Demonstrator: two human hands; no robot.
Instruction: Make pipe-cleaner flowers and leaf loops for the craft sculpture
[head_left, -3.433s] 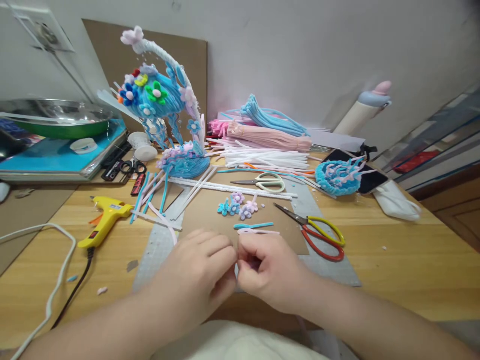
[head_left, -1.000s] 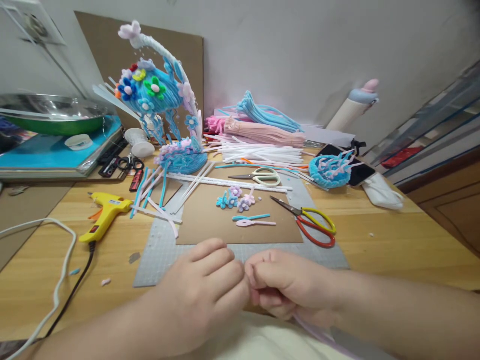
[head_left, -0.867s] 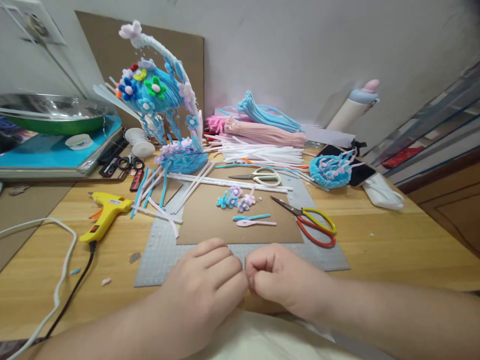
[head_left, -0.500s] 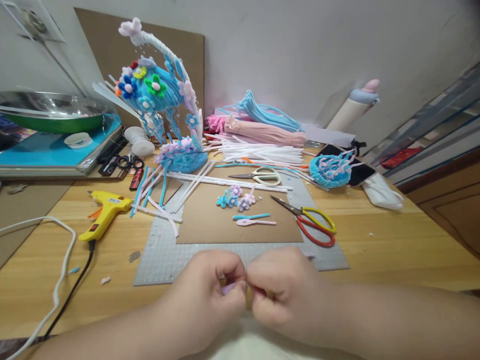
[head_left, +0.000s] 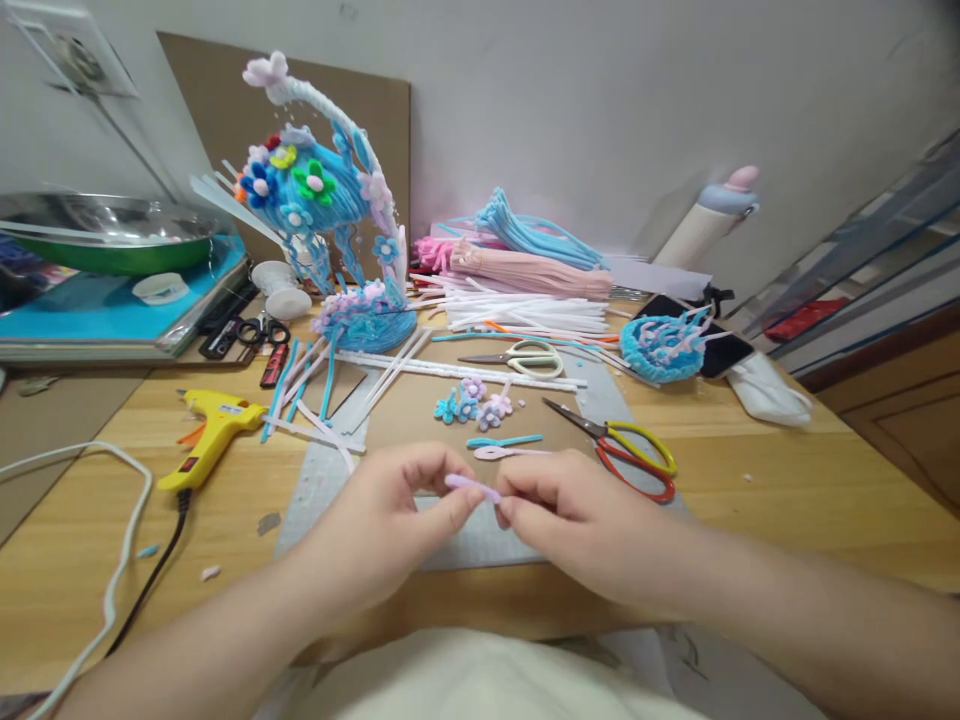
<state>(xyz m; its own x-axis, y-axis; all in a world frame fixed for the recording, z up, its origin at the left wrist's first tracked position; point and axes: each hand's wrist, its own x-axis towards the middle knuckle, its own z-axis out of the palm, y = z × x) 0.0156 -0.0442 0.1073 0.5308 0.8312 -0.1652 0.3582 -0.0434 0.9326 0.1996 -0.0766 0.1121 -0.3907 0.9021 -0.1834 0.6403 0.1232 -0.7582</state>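
Note:
A short lilac pipe cleaner (head_left: 471,487) spans the gap between my two hands, over the near part of the grey cutting mat (head_left: 480,545). My left hand (head_left: 409,510) pinches it between thumb and fingers. At its right end, my right hand (head_left: 562,505) grips it with thumb and fingertips. Just beyond my hands, a blue pipe-cleaner piece (head_left: 504,441) and a looped pink one (head_left: 495,453) lie on a cardboard sheet (head_left: 390,425). Several small pipe-cleaner flowers (head_left: 471,403) sit farther back on that sheet.
Red-and-yellow scissors (head_left: 637,455) lie right of my hands, white-handled scissors (head_left: 534,358) behind. A yellow glue gun (head_left: 214,430) with its cord rests on the left. At the back stand a blue flowered pipe-cleaner lamp shape (head_left: 315,185) and pipe-cleaner bundles (head_left: 532,270).
Both hands have risen away from my body toward the cardboard. The lilac pipe cleaner, mostly hidden before, now shows between them, and my fingers have loosened from tight fists into pinches.

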